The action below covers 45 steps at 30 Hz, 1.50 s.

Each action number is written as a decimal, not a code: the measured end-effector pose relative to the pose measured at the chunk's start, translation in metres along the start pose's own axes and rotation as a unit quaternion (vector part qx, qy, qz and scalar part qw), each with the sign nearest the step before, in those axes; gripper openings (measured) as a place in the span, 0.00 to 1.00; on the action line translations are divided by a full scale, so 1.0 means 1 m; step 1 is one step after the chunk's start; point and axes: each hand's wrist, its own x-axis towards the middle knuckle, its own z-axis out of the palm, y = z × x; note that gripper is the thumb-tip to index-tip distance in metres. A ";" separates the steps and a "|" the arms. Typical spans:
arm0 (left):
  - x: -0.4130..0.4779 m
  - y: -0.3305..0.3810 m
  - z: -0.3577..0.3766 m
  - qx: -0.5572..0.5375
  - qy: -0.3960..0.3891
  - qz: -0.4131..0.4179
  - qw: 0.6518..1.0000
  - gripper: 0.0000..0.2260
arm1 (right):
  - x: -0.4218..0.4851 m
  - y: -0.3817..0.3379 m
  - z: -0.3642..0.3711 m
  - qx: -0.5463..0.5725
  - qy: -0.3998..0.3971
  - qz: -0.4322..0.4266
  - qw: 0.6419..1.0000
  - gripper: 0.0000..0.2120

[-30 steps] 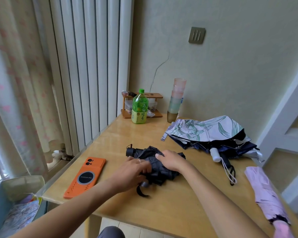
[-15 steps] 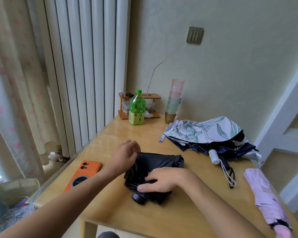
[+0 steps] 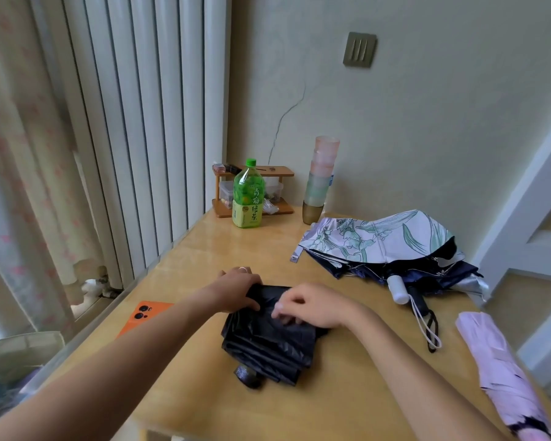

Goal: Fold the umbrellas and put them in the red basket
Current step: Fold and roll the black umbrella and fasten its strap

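Left hand (image 3: 239, 289) gripping the far end of the black umbrella (image 3: 268, 342), right hand (image 3: 306, 305) pinching its folds, near the front edge of the tabletop (image 3: 204, 249). Swung handle-forward within a second, canopy flatter; folding seemingly near done.

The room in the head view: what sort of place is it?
Probably a room in a home: a wooden table stands beside a white radiator and a flowered curtain, with a green tea bottle and stacked cups on it.
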 end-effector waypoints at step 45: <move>-0.045 0.035 -0.029 0.154 0.101 0.097 0.978 0.14 | 0.008 0.008 -0.003 -0.164 0.061 0.068 0.982 0.14</move>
